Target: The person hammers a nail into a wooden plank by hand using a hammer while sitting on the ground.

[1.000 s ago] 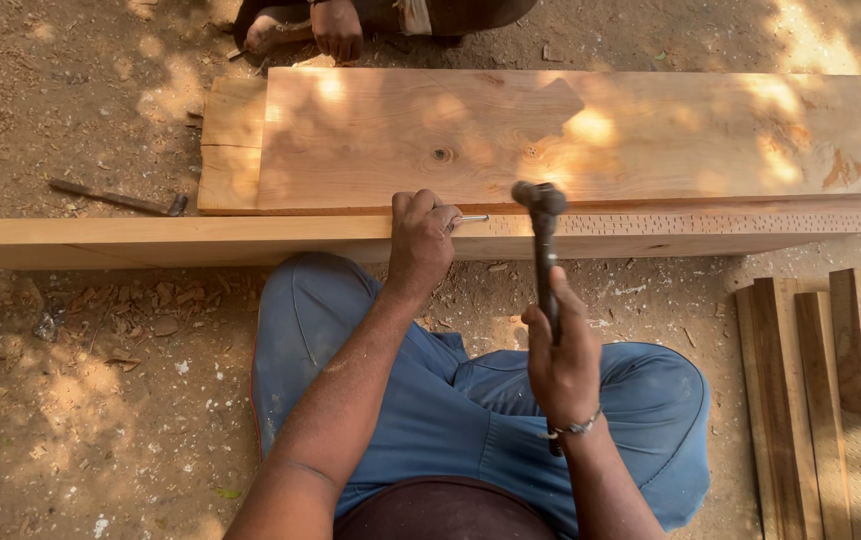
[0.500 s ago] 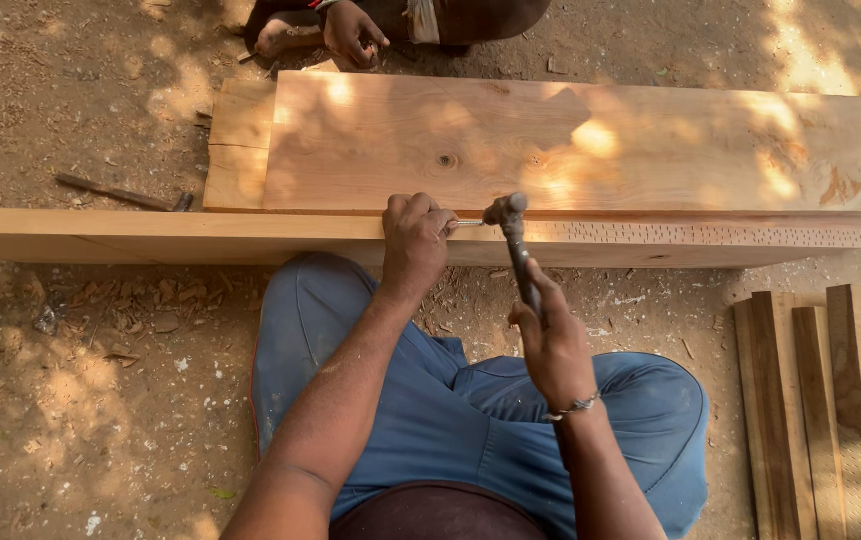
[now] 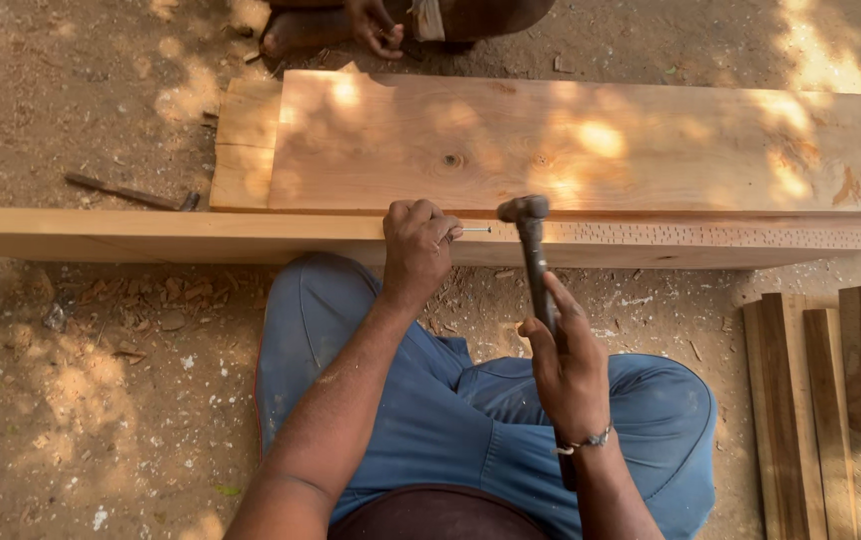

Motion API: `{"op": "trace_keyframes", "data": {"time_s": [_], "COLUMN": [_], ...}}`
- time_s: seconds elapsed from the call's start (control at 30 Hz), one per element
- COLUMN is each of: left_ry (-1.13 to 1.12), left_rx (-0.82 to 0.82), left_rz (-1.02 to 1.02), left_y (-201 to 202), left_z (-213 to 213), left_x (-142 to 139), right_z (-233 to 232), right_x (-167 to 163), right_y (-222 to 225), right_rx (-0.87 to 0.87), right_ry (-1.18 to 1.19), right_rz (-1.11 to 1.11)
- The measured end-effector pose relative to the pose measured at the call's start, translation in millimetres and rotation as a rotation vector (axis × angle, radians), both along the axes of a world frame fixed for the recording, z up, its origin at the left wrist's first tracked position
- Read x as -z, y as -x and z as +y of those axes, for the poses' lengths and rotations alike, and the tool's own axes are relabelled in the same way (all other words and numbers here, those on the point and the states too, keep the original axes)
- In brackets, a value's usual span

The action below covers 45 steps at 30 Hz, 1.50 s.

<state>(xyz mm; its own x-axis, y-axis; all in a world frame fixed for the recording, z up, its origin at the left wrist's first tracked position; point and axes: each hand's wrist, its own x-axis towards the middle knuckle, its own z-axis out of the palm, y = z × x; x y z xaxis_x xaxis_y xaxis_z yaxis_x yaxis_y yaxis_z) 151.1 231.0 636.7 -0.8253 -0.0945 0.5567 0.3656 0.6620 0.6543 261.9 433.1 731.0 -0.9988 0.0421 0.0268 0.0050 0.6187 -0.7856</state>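
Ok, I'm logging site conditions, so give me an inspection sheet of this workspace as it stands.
Surface: bare sandy dirt ground in dappled sun; wood chips lie under the beam.
Job's things: long pale wooden beam lying crosswise, with rows of small marks along its right part; thin metal nail held sideways over it; dark metal hammer, head beside the nail.
Clutter: wide pale plank behind the beam; dark metal tool on the dirt; dark wooden slats at right.
Hands: left hand pinches the nail; right hand grips the hammer handle.
Cables: nothing seen.
Surroundings: another person's hand at the top edge.
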Motion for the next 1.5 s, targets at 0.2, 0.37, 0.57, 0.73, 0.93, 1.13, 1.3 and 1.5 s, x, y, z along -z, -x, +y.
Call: {"op": "trace_keyframes", "data": {"time_s": [0.2, 0.37, 0.57, 0.73, 0.93, 1.13, 1.3, 1.5], "left_ry": [0.028, -0.024, 0.004, 0.044, -0.084, 0.055, -0.063, 0.014], "left_rx": [0.003, 0.004, -0.002, 0.008, 0.003, -0.048, -0.065, -0.068], "left_rz": [0.012, 0.018, 0.004, 0.006, 0.007, -0.051, 0.020, -0.079], "left_y": [-5.3, -8.6, -10.4, -6.9, -11.6, -2.6, -14.3, -14.1], "left_z": [1.9, 0.6, 0.5, 4.4, 9.0, 25.7, 19.9, 26.2], "left_x": [-16.4, -20.6, -36.2, -55.6, -68.4, -86.2, -93.2, -120.4], "right_z": [6.3, 8.1, 12.1, 13.8, 18.2, 15.1, 12.5, 11.0], "right_x": [-15.1, -29.0, -47.9, -59.9, -76.0, -92.1, -109.8, -130.6], "right_y": [-12.4, -11.5, -17.3, -11.8, -9.8, -7.6, -10.6, -14.5], "right_rx": [-0.116, -0.055, -0.152, -0.181, -0.040, -0.167, -0.056, -0.221], "right_ry": [-0.070, -0.057, 0.145, -0.068, 0.198, -0.062, 0.151, -0.090], "right_rz": [0.393, -0.028, 0.383, 0.172, 0.112, 0.249, -0.005, 0.299]}}
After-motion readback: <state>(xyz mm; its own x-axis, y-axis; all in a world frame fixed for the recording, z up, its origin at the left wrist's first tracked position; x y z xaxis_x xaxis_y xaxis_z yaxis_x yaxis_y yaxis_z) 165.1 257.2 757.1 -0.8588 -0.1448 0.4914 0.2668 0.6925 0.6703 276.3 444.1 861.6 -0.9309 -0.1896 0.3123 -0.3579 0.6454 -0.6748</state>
